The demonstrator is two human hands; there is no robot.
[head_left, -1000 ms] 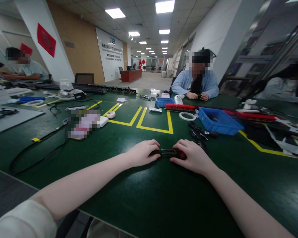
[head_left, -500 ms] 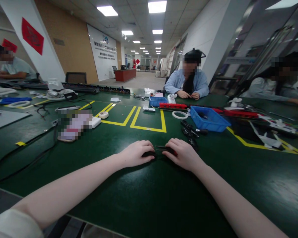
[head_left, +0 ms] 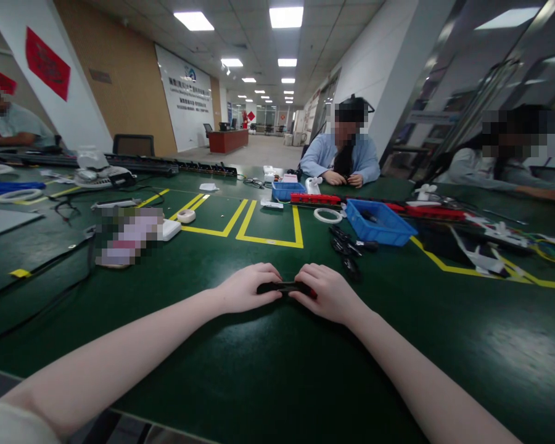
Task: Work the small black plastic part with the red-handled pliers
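Both my hands are close together over the green table [head_left: 268,364], fingers curled inward. My left hand [head_left: 247,288] is closed around a small black piece [head_left: 266,287], mostly hidden by its fingers. My right hand [head_left: 328,290] grips a slim dark tool with a red part [head_left: 312,294] showing under the fingers. Between the fingertips the two dark pieces meet in one straight line, lying level. Their exact kind and the joint are too dark and covered to make out. Beyond my right hand lies a bundle of black cables [head_left: 345,246].
A blue bin [head_left: 379,231] stands right of a white ring [head_left: 328,216]. To the left are a blurred phone [head_left: 132,237], a white box [head_left: 170,230], a tape roll [head_left: 186,216] and black straps [head_left: 69,280]. Yellow tape [head_left: 268,241] marks the table. A co-worker [head_left: 342,154] sits opposite.
The gap between my hands has narrowed. Thin dark prongs that stuck out from the right hand's tool are now hidden, and that tool meets the left hand's black piece. The view shifted slightly.
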